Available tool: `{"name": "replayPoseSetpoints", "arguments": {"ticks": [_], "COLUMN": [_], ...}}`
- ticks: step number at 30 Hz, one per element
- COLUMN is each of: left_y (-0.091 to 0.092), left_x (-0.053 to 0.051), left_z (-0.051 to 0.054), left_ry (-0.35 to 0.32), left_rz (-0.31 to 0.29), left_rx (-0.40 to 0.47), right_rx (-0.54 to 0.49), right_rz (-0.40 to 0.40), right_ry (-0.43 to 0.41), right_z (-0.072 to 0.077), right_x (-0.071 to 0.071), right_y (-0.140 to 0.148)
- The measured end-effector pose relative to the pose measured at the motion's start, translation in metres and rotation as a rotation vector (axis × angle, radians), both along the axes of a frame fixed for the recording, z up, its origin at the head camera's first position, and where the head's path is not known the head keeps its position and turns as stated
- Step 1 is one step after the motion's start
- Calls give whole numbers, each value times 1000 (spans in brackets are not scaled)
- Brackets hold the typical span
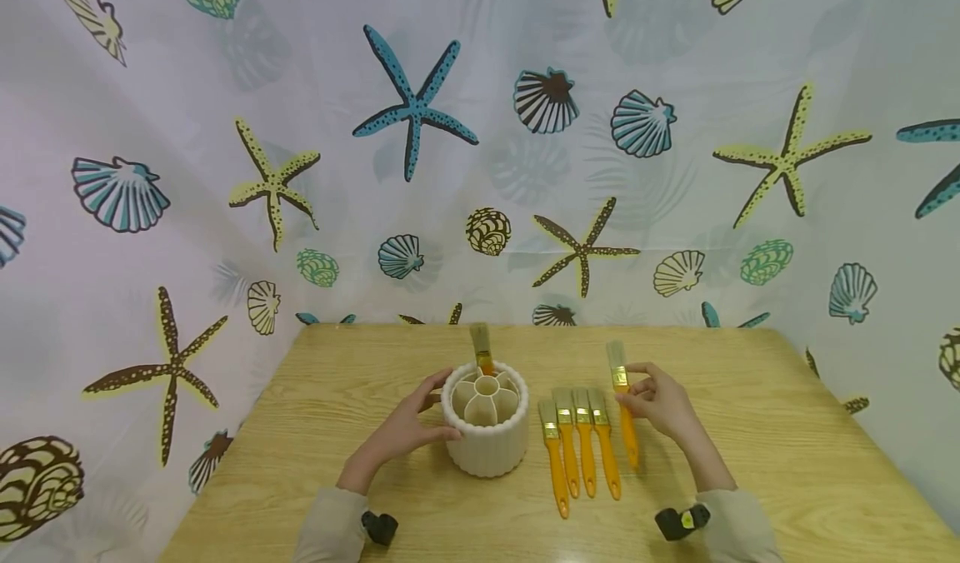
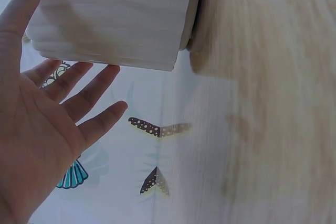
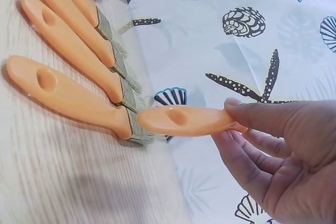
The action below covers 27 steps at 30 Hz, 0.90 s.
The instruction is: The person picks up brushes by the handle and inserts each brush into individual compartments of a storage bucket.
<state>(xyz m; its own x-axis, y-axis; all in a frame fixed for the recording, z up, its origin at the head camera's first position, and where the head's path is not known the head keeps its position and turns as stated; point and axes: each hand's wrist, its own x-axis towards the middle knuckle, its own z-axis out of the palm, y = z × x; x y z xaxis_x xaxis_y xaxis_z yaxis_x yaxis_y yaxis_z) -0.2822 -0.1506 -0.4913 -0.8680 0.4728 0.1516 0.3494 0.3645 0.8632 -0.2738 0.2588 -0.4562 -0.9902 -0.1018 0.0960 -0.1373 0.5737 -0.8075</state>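
A white ribbed brush holder (image 1: 487, 446) with a petal-shaped divider stands on the table. One paintbrush (image 1: 482, 346) stands bristles up in a rear compartment, its lower part hidden. My left hand (image 1: 408, 421) holds the holder's left side, thumb at the front and fingers toward the back; in the left wrist view several fingertips meet its wall. To the right, my right hand (image 1: 658, 401) pinches a flat paintbrush (image 1: 627, 425) with an orange handle and pale bristles. It is tilted, bristles away from me, and looks raised off the table in the right wrist view.
Several matching paintbrushes (image 1: 583, 446) lie side by side between the holder and my right hand, bristles toward the back. A shell-and-starfish patterned curtain (image 1: 450, 213) rises behind and beside the wooden table (image 1: 337, 363).
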Motion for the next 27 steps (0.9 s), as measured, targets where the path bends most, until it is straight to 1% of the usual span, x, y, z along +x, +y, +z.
{"name": "replayPoseSetpoints", "arguments": {"ticks": [6,10,14,22,27], "left_y": [1,1,2,3,3], "left_x": [-1,-1,-1,-1,-1], "left_z": [-3,-3,-3,-4,-4], "left_ry": [9,12,19,23,26], "left_rz": [2,4,5,10,12], "left_rx": [-12,-23,-37,-48,-48], "right_rx": [-38,-64,-69,-61,-57], "right_rz": [-13,-23,-31,-28,-25], "right_ry": [8,10,15,72,105], "right_z": [4,7,10,11,15], "right_x": [0,0,-1,-1,-1], "right_y": [-5,-8,-11,-13,-15]}}
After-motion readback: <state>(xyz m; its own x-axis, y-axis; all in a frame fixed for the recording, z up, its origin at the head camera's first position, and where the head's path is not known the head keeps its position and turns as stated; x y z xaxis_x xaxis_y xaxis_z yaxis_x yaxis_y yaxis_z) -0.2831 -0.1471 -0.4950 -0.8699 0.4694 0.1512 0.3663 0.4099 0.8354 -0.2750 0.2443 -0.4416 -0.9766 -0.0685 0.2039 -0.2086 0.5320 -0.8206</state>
